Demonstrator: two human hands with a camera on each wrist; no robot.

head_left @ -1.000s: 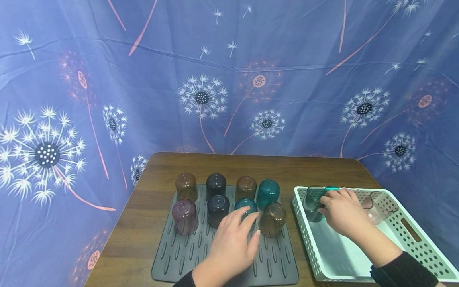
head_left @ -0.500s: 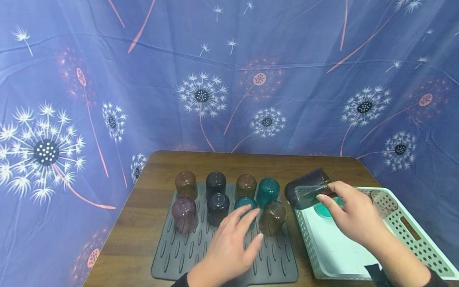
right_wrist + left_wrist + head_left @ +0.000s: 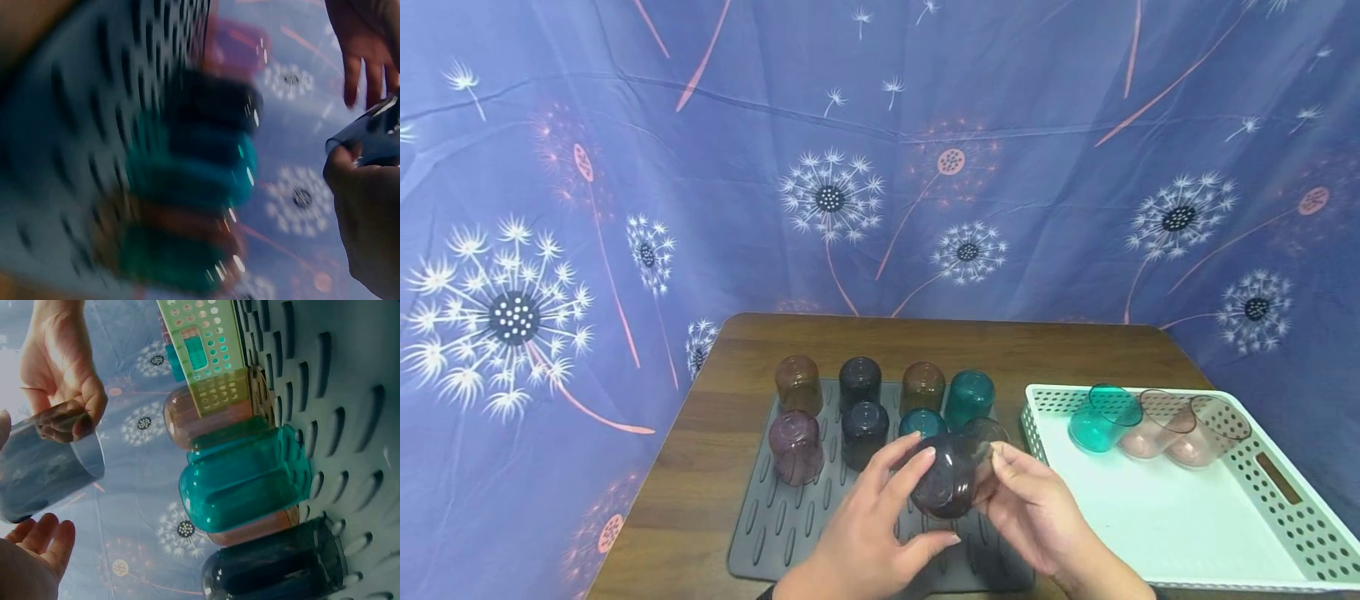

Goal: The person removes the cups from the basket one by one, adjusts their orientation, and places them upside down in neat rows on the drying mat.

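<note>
My right hand (image 3: pixel 1037 508) pinches a dark smoky drinking glass (image 3: pixel 943 479) near its rim, over the grey drying mat (image 3: pixel 775 533). The glass is tilted, its base towards my left hand (image 3: pixel 865 521). My left fingers and thumb are spread on either side of that base; in the left wrist view they appear apart from the glass (image 3: pixel 44 472), though contact is hard to judge. Behind the hands, several tinted glasses stand upside down in two rows on the mat, among them a purple glass (image 3: pixel 795 450) and a teal glass (image 3: pixel 972 396). The held glass partly hides a brownish glass (image 3: pixel 988 429).
To the right of the mat stands a white perforated basket (image 3: pixel 1180 550). Along its back wall are a teal glass (image 3: pixel 1101 421) and two pinkish clear glasses, rims up and leaning. The wooden table (image 3: pixel 700 433) backs onto a blue dandelion-print cloth (image 3: pixel 880 167).
My right hand has lifted the dark glass out of the basket and carried it left over the mat, towards my left hand. My left hand stays over the mat, fingers spread.
</note>
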